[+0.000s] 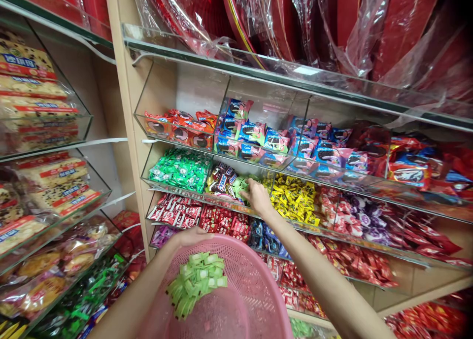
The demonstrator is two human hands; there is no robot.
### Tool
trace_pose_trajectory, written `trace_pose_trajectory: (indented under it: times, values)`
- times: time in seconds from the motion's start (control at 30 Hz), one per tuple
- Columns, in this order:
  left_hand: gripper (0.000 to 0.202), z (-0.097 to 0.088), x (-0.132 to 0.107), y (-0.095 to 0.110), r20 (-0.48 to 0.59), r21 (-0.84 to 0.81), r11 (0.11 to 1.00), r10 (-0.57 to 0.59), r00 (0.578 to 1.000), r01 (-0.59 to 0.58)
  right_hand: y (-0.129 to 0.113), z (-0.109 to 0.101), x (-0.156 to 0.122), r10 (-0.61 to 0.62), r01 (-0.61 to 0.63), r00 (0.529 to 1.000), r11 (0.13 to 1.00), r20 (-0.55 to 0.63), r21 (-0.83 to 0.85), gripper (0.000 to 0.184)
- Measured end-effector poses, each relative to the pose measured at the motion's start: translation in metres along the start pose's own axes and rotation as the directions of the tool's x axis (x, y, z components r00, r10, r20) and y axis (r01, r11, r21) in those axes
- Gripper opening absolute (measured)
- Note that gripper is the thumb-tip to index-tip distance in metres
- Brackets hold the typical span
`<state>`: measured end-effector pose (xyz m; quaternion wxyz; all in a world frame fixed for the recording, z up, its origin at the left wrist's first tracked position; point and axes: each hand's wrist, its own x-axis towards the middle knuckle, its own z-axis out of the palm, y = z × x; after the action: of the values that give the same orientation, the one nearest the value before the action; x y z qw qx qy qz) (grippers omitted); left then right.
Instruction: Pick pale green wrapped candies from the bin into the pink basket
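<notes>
A pink perforated plastic basket [264, 275] is in front of me, with a pile of light green wrapped candies [199, 277] inside. My left hand [194, 236] is closed on its far rim. My right hand [257, 197] reaches into a clear shelf compartment, where its fingers, somewhat apart, touch more light green candies [239, 185]. Left of those candies lie brown Snickers packets [222, 181]. Yellow wrapped candies [293, 197] fill the compartment to the right of my hand, and green wrapped candies [181, 169] fill the one at the far left.
Blue and pink cookie packets [251, 134] stand on the shelf above my right hand. Red packets [177, 211] lie in the row below. A glass shelf edge [258, 75] runs overhead, under plastic-wrapped red items. Side shelves [44, 147] on the left hold packaged baked snacks.
</notes>
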<state>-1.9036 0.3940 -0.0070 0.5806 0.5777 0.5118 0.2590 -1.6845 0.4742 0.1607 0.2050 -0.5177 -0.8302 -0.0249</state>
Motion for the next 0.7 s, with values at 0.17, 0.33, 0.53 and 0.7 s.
trace_pose_trajectory:
  times: [0.17, 0.33, 0.53, 0.7]
  values:
    - [0.062, -0.001, 0.001, -0.003, -0.01, 0.007, 1.0, -0.003, 1.0, 0.003, 0.006, 0.007, 0.0, -0.064, 0.064, 0.998, 0.997, 0.015, 0.045, 0.028]
    - [0.061, -0.002, 0.001, -0.003, -0.01, 0.039, 0.999, 0.005, 1.0, -0.005, 0.014, 0.01, 0.001, -0.115, 0.113, 0.993, 0.988, 0.022, 0.105, 0.027]
    - [0.065, 0.001, 0.001, 0.0, -0.019, 0.064, 0.998, 0.005, 1.0, -0.004, 0.01, 0.003, 0.003, -0.136, 0.134, 0.991, 0.983, 0.004, 0.129, 0.032]
    - [0.064, 0.0, 0.002, -0.005, -0.019, 0.051, 0.999, 0.004, 1.0, -0.003, 0.011, 0.005, 0.007, -0.124, 0.118, 0.991, 0.986, 0.051, 0.116, 0.033]
